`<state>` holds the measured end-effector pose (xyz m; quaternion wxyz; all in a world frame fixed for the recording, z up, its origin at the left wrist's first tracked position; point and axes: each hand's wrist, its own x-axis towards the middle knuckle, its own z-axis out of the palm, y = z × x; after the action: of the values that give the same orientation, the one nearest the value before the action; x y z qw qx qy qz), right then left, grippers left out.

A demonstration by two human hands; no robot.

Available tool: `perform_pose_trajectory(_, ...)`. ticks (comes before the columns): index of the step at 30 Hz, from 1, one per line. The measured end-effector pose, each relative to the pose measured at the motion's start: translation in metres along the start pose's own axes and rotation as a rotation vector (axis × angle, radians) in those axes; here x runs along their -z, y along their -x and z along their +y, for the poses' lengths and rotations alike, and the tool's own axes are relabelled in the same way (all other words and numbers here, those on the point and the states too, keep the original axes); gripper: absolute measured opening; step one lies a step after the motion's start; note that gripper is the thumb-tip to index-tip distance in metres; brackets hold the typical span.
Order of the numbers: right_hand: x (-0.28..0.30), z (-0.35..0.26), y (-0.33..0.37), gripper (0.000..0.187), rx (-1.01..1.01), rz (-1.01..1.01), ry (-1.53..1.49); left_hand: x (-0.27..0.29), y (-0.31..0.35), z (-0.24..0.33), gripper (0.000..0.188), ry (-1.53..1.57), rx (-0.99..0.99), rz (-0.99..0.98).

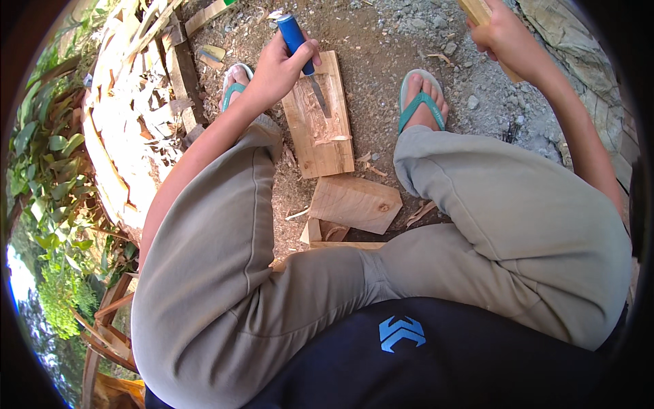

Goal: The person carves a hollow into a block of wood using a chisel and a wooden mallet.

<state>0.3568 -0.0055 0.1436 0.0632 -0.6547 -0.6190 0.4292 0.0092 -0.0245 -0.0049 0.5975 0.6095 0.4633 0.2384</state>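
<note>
My left hand (274, 71) is closed around the blue handle of a chisel (291, 35). Its steel blade slants down onto a wooden board (325, 158) that lies on the ground between my feet. A rough, shallow recess is cut into the board's face, and curled shavings (334, 138) lie in it around the blade. At the upper right, my right hand (507, 41) grips a wooden stick (475, 9), raised and apart from the chisel. Part of the stick is beyond the picture's upper edge.
A pale wooden block (357, 203) rests near the board, closer to me, above another wood piece (347, 245). My sandalled feet flank the board. Wood offcuts (180, 75) pile up on the left beside green plants (58, 146). A crumpled sheet (572, 41) lies far right.
</note>
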Motion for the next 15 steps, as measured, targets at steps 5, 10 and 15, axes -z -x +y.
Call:
perform_pose_trajectory(5, -0.011, -0.029, 0.010, 0.053, -0.054, -0.109, 0.001, 0.008, 0.014, 0.001, 0.017, -0.046, -0.038, 0.049)
perform_pose_trajectory(10, -0.007, -0.013, 0.019, 0.051, 0.315, 0.048, 0.264, 0.004, 0.009, 0.004, 0.016, -0.025, -0.076, 0.022)
perform_pose_trajectory(15, -0.007, -0.039, 0.025, 0.049, 0.288, 0.024, 0.246, 0.005, 0.010, -0.002, 0.020, -0.030, -0.166, 0.109)
